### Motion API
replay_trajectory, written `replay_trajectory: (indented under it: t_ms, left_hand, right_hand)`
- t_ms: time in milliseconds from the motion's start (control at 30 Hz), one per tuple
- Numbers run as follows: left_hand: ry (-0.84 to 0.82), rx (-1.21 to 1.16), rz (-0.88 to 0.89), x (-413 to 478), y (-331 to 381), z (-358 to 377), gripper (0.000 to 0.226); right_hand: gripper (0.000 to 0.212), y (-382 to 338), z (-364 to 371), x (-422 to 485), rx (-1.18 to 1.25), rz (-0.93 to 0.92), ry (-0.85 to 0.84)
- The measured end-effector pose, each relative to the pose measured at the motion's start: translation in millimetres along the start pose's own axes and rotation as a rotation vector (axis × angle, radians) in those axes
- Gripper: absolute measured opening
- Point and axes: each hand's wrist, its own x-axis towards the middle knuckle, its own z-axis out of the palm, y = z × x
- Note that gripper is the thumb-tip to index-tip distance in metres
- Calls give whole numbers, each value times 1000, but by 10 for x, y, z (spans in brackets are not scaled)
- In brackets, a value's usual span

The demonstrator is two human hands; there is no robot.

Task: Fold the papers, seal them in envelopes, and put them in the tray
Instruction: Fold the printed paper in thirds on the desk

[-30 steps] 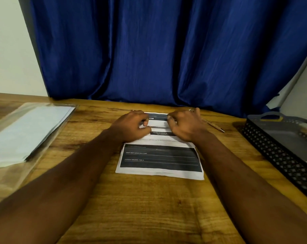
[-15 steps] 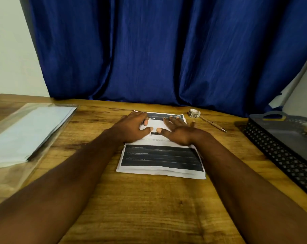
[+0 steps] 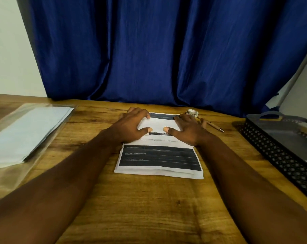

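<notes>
Fingers (image 3: 143, 115) of the left hand (image 3: 131, 126) arch, and the right hand (image 3: 188, 132) lies spread flat. Both press the folded-over flap, likely to set its crease. The paper (image 3: 159, 157) lies mid-frame on the table (image 3: 149, 208), with the tray (image 3: 279, 152) waiting at the right edge.

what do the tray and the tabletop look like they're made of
Tray: likely dark matte plastic, given its moulded lattice wall. Tabletop: wood or wood-look laminate, brown grain with slight sheen; cannot tell which.
</notes>
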Motion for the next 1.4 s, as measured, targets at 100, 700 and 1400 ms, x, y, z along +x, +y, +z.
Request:
replay_trajectory:
  t_ms: [100, 700, 1400]
  left_hand:
    - [38, 55, 57, 6, 44, 3, 58]
    - [286, 108, 219, -23, 230, -223, 12]
    - [-163, 6, -118, 58, 16, 83, 61]
  right_hand:
    - [100, 5, -26, 7, 32, -100, 173]
    - [17, -92, -275, -33, -136, -258, 466]
    - [62, -547, 54, -35, 35, -211, -85]
